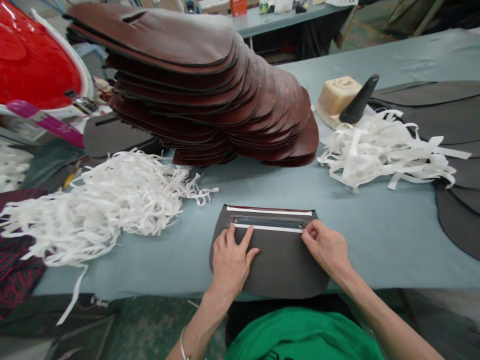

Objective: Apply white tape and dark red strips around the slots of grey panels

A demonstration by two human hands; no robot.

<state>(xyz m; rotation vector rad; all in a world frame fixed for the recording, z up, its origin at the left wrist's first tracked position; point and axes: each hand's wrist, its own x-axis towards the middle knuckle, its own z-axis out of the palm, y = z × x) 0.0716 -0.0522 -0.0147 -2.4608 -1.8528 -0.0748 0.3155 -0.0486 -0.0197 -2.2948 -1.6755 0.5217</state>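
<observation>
A dark grey panel (283,265) with rounded lower corners lies flat before me, a long slot cut across its upper part. One white strip (270,211) runs along its top edge. A second white strip (268,228) lies just below the slot. My left hand (232,257) rests on the panel with fingers spread, its fingertips touching the left part of the lower strip. At the right end of that strip, my right hand (326,245) is closed in a pinch on it. The fingertips partly hide the strip's end.
A tall, leaning stack of brown leather-like panels (210,75) stands behind. Heaps of white strips (127,195) lie left and on the right (375,150), the latter beside a cream block (337,95) with a black handle-like piece (360,100). More grey panels (442,135) lie far right.
</observation>
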